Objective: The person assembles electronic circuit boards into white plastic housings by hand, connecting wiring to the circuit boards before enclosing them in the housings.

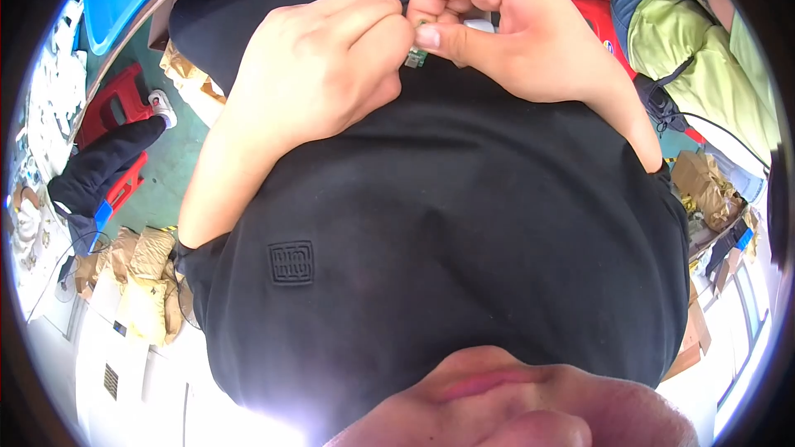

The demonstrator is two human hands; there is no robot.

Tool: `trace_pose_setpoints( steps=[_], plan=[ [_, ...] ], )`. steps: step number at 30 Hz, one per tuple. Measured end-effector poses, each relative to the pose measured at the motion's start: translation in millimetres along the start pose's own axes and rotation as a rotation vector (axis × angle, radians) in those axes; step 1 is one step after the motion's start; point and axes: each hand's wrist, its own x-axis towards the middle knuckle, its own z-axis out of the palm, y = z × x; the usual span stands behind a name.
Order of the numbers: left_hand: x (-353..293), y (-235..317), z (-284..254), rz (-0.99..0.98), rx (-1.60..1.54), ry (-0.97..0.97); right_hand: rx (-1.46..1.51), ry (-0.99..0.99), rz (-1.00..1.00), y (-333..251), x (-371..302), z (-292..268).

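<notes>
A green floor shows at left around a red stool. Crumpled brown paper is piled on both sides; strong white light glares at lower left.

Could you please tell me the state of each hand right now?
Left hand: curled beside the small green part; its fingertips are hidden, so its grip cannot be told.
Right hand: closed, pinching the small green part.

Green part, black shirt
</notes>
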Motion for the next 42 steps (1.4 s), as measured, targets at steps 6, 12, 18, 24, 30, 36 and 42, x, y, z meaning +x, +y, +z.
trace_pose_setpoints(
  steps=[6, 12, 18, 24, 30, 36, 42],
  plan=[
    [-3, -4, 7, -0.012, -0.027, 0.061, 0.108, -0.084, 0.313, -9, 6, -4],
    [-5, -5, 10, -0.066, -0.138, 0.051, 0.194, -0.086, 0.347, -9, 4, -3],
    [-5, 3, 12, -0.176, -0.314, 0.098, 0.229, -0.102, 0.370, -7, 3, -4],
    [-6, 1, 13, -0.181, -0.229, 0.067, 0.051, 0.013, -0.015, 8, -5, 3],
    [-7, 2, 17, -0.218, -0.056, 0.096, 0.084, -0.019, 0.296, -15, 6, -3],
    [-6, 6, 9, -0.206, 0.041, 0.019, -0.057, 0.076, 0.034, 2, -6, 8],
    [-10, 1, 7, -0.237, -0.157, -0.004, -0.059, 0.079, -0.013, 5, -7, 10]
  ],
)
